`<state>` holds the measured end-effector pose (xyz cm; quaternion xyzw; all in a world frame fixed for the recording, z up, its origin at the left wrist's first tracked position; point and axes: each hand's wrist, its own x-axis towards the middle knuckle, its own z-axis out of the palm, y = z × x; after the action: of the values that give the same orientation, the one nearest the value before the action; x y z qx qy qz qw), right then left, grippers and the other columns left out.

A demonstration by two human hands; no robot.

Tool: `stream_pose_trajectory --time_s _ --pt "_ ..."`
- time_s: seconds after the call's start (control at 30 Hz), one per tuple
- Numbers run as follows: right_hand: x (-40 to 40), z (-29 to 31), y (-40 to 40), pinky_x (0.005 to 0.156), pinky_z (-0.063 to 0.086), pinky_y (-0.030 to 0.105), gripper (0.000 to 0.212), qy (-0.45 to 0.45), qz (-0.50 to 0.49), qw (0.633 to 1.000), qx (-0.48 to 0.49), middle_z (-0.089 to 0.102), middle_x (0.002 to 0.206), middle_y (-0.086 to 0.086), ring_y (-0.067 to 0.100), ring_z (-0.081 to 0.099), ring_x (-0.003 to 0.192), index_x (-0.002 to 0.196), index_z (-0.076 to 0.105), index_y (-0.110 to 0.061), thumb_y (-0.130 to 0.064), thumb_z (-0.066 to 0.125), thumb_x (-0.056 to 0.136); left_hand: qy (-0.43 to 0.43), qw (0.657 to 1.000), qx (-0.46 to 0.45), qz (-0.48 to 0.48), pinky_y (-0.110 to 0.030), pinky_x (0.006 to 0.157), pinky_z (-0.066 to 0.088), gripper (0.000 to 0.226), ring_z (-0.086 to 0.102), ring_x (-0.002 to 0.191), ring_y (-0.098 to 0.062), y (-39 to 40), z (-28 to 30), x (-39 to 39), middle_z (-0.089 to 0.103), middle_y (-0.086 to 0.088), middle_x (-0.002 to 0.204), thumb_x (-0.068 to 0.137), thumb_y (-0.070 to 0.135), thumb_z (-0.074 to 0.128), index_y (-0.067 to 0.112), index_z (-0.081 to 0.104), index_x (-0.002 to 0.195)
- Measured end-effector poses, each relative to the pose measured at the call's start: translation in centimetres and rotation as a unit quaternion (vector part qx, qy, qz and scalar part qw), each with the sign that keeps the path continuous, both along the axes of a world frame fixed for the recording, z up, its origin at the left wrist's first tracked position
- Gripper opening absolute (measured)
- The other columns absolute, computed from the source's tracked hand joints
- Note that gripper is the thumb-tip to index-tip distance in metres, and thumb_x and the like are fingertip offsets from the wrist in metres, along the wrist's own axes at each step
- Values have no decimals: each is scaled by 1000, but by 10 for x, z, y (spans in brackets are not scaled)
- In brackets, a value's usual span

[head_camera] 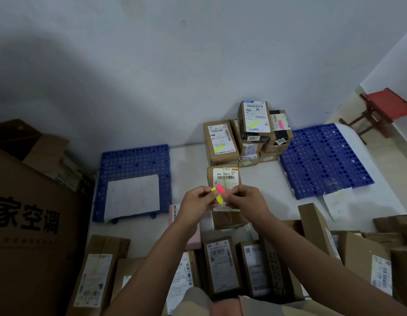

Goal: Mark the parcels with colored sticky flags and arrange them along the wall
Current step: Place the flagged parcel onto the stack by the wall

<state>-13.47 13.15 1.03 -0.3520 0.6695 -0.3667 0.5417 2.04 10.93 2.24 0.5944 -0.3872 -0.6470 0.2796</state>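
Both hands meet mid-frame, just above a brown parcel lying flat on the white floor. Left hand pinches the pad of sticky flags, yellow arrow strip w/ a pink one on top; right hand has fingertips curled in at the pink flag's edge, prob. peeling it, though exact contact is hard to tell.

Handling, as a guess: flags are thin film, v. light, floppy, tacky at one end, so best taken by the non-sticky tip to avoid curling. Parcel looks like rigid cardboard, small, likely light; grip by its long sides. Flagged stack already sits against the wall, between two blue pallets.
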Motion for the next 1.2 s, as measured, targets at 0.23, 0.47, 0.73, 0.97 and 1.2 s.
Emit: stream_pose_trajectory --time_s 0.23,0.47,0.73,0.97,1.2 --pt "4 0 0 78 55 27 12 66 40 997 -9 73 80 4 15 70 76 83 73 -10 -22 72 87 -42 999 -23 -13 -22 73 56 16 64 77 -14 -1 1 4 73 -11 94 94 27 65 12 72 96" --pt "2 2 -2 72 54 23 19 143 76 987 -21 70 84 -1 7 64 71 97 76 -10 -25 69 90 -57 998 -27 -15 -19 69 56 12 65 78 -13 -3 1 1 73 -2 92 93 27 66 17 72 91" --pt "-2 3 -3 65 52 20 10 66 16 997 -21 70 83 3 13 65 72 93 70 -6 -15 70 88 -78 996 -36 -14 -10 59 52 12 63 71 -8 -4 1 -5 70 0 86 94 25 64 16 71 95" --pt "-21 2 -6 72 59 30 13 -51 -90 995 -6 73 89 12 22 70 81 94 70 -3 -15 65 92 -62 998 -29 12 -10 57 51 15 67 62 0 -7 0 0 74 4 82 96 22 62 10 72 95" --pt "-21 -9 -5 62 54 21 11 5 -58 997 58 73 90 5 18 70 82 93 69 -10 -20 69 89 -139 989 -36 -30 -30 83 53 17 65 95 -16 -8 -8 19 68 2 93 101 29 52 15 62 99"
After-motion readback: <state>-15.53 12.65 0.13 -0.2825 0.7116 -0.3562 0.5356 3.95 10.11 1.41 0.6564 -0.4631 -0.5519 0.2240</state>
